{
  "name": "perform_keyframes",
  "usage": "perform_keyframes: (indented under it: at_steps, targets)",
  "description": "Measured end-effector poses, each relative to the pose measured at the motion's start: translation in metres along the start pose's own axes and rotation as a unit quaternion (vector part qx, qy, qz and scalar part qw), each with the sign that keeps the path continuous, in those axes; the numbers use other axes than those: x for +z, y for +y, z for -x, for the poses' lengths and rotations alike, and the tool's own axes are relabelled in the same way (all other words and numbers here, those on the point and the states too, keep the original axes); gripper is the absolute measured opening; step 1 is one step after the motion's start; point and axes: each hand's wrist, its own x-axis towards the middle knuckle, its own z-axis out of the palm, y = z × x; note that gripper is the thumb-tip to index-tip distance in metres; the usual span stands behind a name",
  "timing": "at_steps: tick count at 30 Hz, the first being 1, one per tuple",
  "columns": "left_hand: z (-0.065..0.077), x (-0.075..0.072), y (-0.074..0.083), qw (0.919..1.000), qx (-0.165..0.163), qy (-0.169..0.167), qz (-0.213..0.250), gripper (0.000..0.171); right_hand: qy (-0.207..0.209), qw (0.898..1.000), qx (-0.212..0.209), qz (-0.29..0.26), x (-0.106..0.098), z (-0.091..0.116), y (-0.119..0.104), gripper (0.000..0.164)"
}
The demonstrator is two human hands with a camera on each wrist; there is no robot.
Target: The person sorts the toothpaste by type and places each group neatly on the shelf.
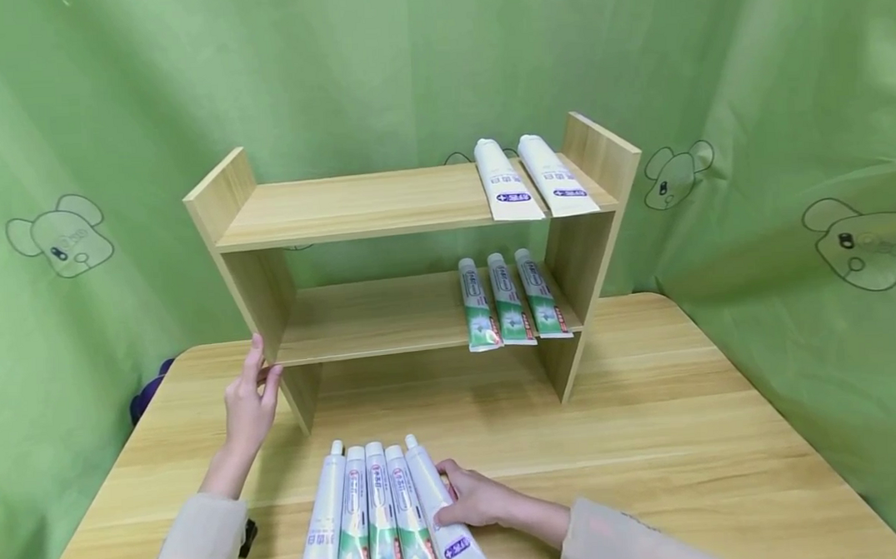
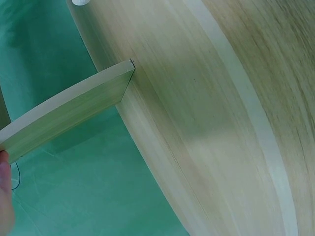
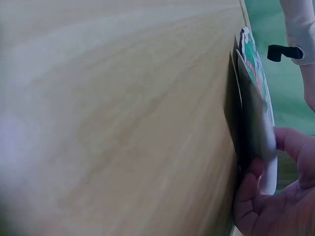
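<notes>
A: What has the right hand (image 1: 476, 499) got hold of?

B: A white tube (image 1: 430, 490), thumb laid over its upper face and fingers tucked round the outer edge. The grip is nearly closed, just the tube's thickness between thumb and fingers.

A: Describe that tube.

B: Mostly plain, glossy white. A narrow white cap points toward the shelf rack (image 1: 370, 204); from there the body widens and flattens to a straight, broad end near the person. Close to that end sits a purple oval label with pale characters. The thumb covers part of the front.

A: And where is it?

B: At the right end of a row on the table (image 1: 687, 419), in front of the rack. Beside it are three green-and-white tubes (image 1: 381, 512), with red patches low down, then another white tube (image 1: 323, 510) at the left end. I can't tell whether the held one is lifted.

A: The left hand (image 1: 247, 405)?

B: It pinches the rack's left side where the middle board meets it, fingers and thumb close together.

A: Anything on the rack?

B: Two white tubes (image 1: 505, 177) up top, purple labels frontward, and three green-and-white ones on the middle board, all toward the right.
</notes>
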Motion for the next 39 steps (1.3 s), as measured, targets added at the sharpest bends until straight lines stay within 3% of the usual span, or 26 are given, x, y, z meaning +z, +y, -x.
perform_keyframes:
  at_steps: [4, 10, 17, 28, 39]
  targets:
    - [0.0, 0.001, -0.001, 1.0, 0.002, 0.002, 0.0, 0.072, 0.012, 1.0, 0.006, -0.023, -0.003, 0.0, 0.001, 0.058]
    - [-0.002, 0.0, 0.0, 1.0, -0.001, 0.004, -0.001, 0.08, 0.004, 0.992, 0.042, -0.118, -0.014, -0.002, 0.002, 0.055]
    - [-0.003, -0.001, -0.001, 1.0, 0.003, 0.001, -0.002, 0.072, -0.016, 0.98, 0.052, -0.19, -0.028, 0.0, -0.005, 0.055]
    - [0.0, 0.0, -0.001, 1.0, 0.0, 0.002, 0.0, 0.065, 0.026, 0.974, -0.016, -0.223, -0.039, 0.014, -0.034, 0.058]
    - [-0.001, 0.0, -0.001, 1.0, -0.001, 0.001, 0.0, 0.066, 0.073, 0.96, -0.1, -0.253, -0.055, 0.03, -0.078, 0.055]
